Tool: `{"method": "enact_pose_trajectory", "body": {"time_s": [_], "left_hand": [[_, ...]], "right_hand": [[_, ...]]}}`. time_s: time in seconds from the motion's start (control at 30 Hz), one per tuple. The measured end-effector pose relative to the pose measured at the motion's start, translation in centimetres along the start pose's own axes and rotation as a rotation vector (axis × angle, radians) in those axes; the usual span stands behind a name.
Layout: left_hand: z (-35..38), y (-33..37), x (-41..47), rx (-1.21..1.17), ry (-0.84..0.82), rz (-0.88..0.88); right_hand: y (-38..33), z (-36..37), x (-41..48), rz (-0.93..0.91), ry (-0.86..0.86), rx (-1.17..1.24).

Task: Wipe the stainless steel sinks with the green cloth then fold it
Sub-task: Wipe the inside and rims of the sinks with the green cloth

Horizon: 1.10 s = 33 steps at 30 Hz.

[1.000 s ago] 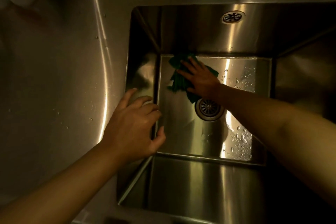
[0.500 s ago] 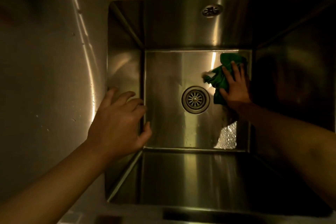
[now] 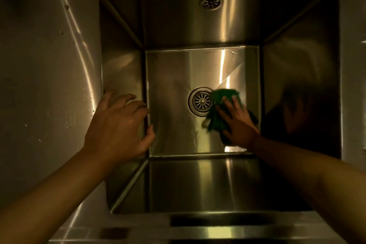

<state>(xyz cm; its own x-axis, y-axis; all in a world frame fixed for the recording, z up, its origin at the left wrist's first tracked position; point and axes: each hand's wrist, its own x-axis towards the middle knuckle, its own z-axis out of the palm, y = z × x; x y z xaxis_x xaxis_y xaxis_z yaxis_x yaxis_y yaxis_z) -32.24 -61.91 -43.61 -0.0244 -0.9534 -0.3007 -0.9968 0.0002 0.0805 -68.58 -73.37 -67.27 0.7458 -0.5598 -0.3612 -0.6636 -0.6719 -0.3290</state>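
Green cloth [image 3: 219, 111], bunched and dark, pressed to the floor of the stainless steel sink [image 3: 122, 69] beneath the right hand [image 3: 238, 123]; fingers straight and spread over it, palm bearing down rather than gripping; just left of the fingertips, the drain strainer [image 3: 201, 101], the cloth's edge lapping its rim. Beads of water [image 3: 235, 148] beside the right wrist, along the floor's near edge, not yet wiped. Left hand [image 3: 118, 125] well apart from the right, fingers loose, holding nothing, set at the sink's left lip; contact with the steel hard to tell. Beyond the left hand, droplet-speckled counter [image 3: 49, 65]; far ahead of both hands, overflow grille [image 3: 211, 3] on the back wall. Best done, by this look: press flat; draw back toward the wrist through the droplets; overlap strokes; skirt the strainer; walls likely next.
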Motion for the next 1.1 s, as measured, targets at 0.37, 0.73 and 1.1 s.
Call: {"method": "enact_pose_trajectory", "body": {"time_s": [0.37,0.73,1.1], "left_hand": [[0.3,0.0,0.0,0.004,0.040,0.003],[0.7,-0.4,-0.1,-0.005,0.063,0.018],[0.7,-0.4,0.0,0.011,0.042,0.013]], "right_hand": [[-7.9,3.5,2.4,-0.529,-0.224,-0.188],[-10.6,-0.2,15.1,-0.380,-0.073,-0.126],[3.8,-5.4,10.8,0.346,0.156,0.069]]}}
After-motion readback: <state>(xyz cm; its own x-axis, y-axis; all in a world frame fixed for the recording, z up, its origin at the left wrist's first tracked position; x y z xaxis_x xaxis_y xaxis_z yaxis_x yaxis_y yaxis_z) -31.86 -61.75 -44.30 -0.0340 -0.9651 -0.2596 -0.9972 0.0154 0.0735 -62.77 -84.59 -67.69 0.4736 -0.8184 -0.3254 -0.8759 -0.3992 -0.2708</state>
